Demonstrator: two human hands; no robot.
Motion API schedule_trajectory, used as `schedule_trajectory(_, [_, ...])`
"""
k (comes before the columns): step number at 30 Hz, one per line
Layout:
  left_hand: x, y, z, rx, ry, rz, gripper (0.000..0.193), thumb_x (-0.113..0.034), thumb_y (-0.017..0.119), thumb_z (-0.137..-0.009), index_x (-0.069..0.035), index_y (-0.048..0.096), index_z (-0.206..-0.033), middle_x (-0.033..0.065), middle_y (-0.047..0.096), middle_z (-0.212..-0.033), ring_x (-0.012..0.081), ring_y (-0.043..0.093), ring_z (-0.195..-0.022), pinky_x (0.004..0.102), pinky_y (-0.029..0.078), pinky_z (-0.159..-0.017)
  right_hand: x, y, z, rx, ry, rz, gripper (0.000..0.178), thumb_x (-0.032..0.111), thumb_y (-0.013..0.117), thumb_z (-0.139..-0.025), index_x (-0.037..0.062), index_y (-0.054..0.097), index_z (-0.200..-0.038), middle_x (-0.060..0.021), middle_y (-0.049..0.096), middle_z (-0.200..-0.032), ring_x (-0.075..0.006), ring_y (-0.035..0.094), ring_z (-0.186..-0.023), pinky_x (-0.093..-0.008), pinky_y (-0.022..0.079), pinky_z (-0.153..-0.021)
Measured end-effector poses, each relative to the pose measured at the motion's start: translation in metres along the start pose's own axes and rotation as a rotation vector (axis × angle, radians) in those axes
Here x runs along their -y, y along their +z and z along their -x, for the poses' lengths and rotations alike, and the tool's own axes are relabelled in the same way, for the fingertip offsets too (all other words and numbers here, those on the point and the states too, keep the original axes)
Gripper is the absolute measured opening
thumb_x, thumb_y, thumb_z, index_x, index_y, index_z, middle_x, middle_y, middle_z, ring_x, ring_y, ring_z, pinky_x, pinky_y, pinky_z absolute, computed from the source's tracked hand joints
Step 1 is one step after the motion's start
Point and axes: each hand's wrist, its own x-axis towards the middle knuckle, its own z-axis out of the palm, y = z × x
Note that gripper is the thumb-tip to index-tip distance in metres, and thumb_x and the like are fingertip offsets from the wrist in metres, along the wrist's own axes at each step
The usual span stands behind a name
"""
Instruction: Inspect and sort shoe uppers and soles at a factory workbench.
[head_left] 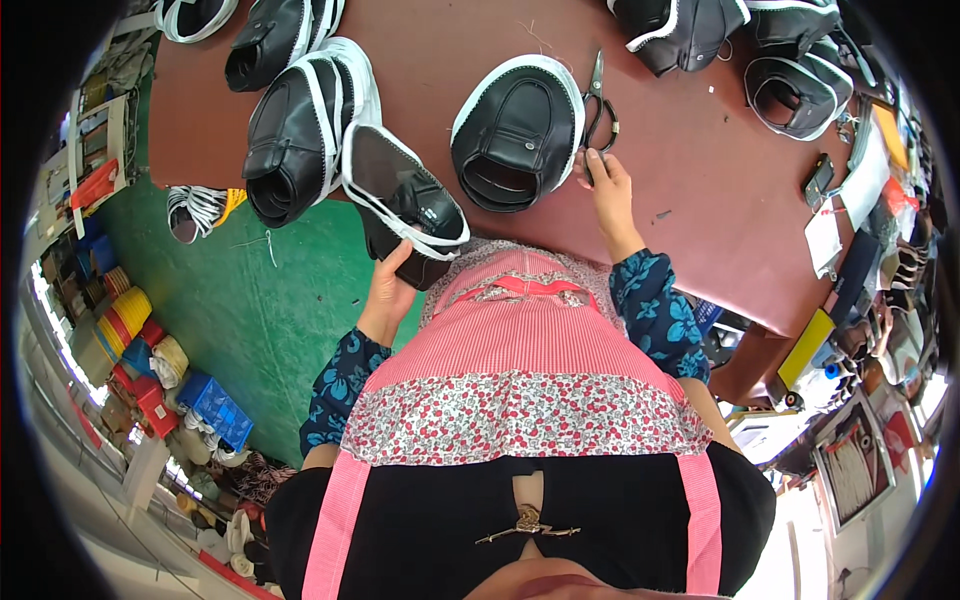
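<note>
My left hand (388, 291) grips a black shoe upper (405, 205) by its near end. This upper has a white band along its edge and its hollow inner side faces up, over the table's near edge. The fingers of my right hand (612, 198) are closed on the handle end of the scissors (597, 98), whose blades point away from me on the table. Between my hands, a little farther off, lies another black shoe upper (515, 135) with a white rim and an open collar toward me.
Stacked black uppers (300, 140) lie just left on the brown table (700, 190); more uppers (795, 95) are at the far right. A phone-like black device (819, 178) and papers lie along the right edge. Blue crates (215, 410) stand on the green floor (260, 330).
</note>
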Motion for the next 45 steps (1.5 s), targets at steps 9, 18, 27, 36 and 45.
schedule_trajectory(9, [-0.001,0.065,0.013,0.110,0.223,-0.616,0.048,-0.004,0.087,-0.099,0.001,0.073,-0.145,0.0097,0.078,-0.137,0.0217,0.075,-0.123,0.0402,0.058,-0.111,0.019,0.027,0.031,0.100,-0.006,-0.056,0.028,0.027,0.068,-0.120,0.0007,0.077,-0.120,-0.0015,0.077,-0.108,-0.0085,0.069,-0.097,-0.0276,0.057,-0.088])
schedule_trajectory(18, [-0.006,0.061,-0.006,0.064,0.235,-0.485,0.048,-0.005,0.086,-0.101,0.002,0.072,-0.146,0.0085,0.078,-0.137,0.0212,0.075,-0.121,0.0379,0.059,-0.110,0.052,0.072,0.079,0.177,-0.023,-0.117,0.029,0.026,0.067,-0.121,-0.0010,0.077,-0.125,-0.0057,0.080,-0.117,-0.0117,0.075,-0.105,-0.0303,0.061,-0.097])
schedule_trajectory(27, [-0.028,0.087,-0.011,0.083,0.092,-0.320,0.047,-0.004,0.082,-0.105,0.000,0.071,-0.151,0.0087,0.078,-0.142,0.0205,0.076,-0.124,0.0389,0.060,-0.110,0.041,0.046,0.064,0.069,-0.046,0.008,0.027,0.026,0.075,-0.115,0.0003,0.079,-0.117,-0.0088,0.079,-0.109,-0.0190,0.076,-0.100,-0.0328,0.061,-0.093])
schedule_trajectory(36, [-0.004,0.111,-0.038,0.213,0.035,-0.383,0.045,-0.008,0.081,-0.108,-0.005,0.071,-0.152,0.0039,0.077,-0.144,0.0173,0.073,-0.128,0.0362,0.057,-0.113,0.057,0.105,0.069,0.102,-0.289,0.435,0.036,0.027,0.090,-0.099,-0.0031,0.072,-0.109,-0.0212,0.072,-0.100,-0.0390,0.072,-0.086,-0.0451,0.057,-0.079])
schedule_trajectory(45, [0.000,0.112,-0.034,0.208,0.028,-0.366,0.047,-0.003,0.079,-0.108,-0.007,0.070,-0.154,0.0034,0.075,-0.147,0.0173,0.072,-0.132,0.0373,0.057,-0.115,0.048,0.098,0.067,0.172,-0.371,0.450,0.034,0.023,0.086,-0.100,-0.0039,0.065,-0.097,-0.0188,0.061,-0.090,-0.0342,0.061,-0.073,-0.0462,0.050,-0.071])
